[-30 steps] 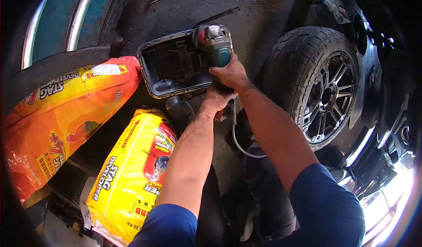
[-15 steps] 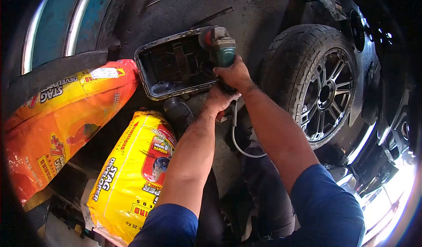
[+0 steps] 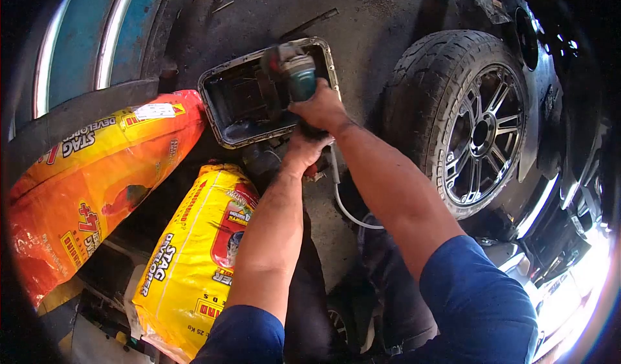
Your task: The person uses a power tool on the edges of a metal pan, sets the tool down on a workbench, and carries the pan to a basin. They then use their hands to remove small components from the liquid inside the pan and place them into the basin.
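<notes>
Both of my hands are wrapped round an angle grinder (image 3: 301, 84) with a teal body, its head blurred by motion over an oil pan (image 3: 228, 133). My right hand (image 3: 321, 107) grips the body just behind the head. Lower down, my left hand (image 3: 305, 148) is closed round the rear handle, where a pale cord (image 3: 341, 199) comes out and loops towards my legs. The pan is a dark rectangular metal tray with a bolt-hole flange, lying open side up. The grinder hides part of its right inside.
A wheel with a tyre (image 3: 420, 99) lies to the right. On the left are an orange feed sack (image 3: 129, 176) and a yellow feed sack (image 3: 187, 247). A thin metal bar (image 3: 309, 23) rests on the floor beyond the pan. Car parts (image 3: 550, 215) stand at far right.
My hands and the grinder have moved left, from the pan's right rim to over its inside. The pan has stayed in about the same place.
</notes>
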`<state>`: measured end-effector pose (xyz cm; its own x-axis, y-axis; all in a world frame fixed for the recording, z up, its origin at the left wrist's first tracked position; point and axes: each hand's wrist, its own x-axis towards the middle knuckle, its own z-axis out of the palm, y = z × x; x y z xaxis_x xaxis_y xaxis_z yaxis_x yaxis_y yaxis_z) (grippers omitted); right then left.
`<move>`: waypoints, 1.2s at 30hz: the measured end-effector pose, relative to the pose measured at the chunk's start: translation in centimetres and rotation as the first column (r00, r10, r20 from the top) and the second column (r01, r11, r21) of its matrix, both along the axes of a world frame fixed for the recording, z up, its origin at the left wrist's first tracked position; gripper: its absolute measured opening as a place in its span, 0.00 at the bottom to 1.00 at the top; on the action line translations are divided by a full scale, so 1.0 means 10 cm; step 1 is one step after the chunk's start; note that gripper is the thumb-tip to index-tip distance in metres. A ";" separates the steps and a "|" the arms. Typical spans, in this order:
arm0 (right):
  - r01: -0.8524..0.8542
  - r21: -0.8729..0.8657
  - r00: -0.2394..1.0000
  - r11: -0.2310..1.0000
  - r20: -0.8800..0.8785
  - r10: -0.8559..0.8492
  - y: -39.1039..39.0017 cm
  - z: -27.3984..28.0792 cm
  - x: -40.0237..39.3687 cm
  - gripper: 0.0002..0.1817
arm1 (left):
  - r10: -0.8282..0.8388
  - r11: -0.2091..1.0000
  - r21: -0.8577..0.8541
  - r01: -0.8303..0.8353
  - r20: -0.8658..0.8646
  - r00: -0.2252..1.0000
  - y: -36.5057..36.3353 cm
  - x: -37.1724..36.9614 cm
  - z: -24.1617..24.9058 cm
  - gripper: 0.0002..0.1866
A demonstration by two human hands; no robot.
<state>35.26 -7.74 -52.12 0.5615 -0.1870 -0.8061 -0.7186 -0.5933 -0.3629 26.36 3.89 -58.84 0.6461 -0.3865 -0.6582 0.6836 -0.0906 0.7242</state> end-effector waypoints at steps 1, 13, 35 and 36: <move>-0.020 0.026 1.000 0.999 -0.006 0.020 0.06 0.00 0.01 0.51 | -0.018 0.999 0.029 0.018 -0.002 1.000 0.07 0.04 0.09 0.44; 0.146 -0.060 0.988 0.987 0.061 -0.143 -0.30 -0.16 -0.15 0.50 | -0.161 0.987 0.016 0.162 -0.024 0.987 -0.23 0.11 0.12 0.47; -0.188 -0.353 0.978 0.917 -0.154 0.141 -0.59 0.40 0.13 0.43 | 0.109 0.911 -0.373 -0.176 -0.194 0.975 -0.97 -0.04 0.33 0.37; -0.226 -0.341 0.971 0.913 -0.153 0.183 -0.56 0.39 0.16 0.43 | 0.119 0.891 -0.406 -0.203 -0.224 0.967 -0.97 -0.03 0.28 0.37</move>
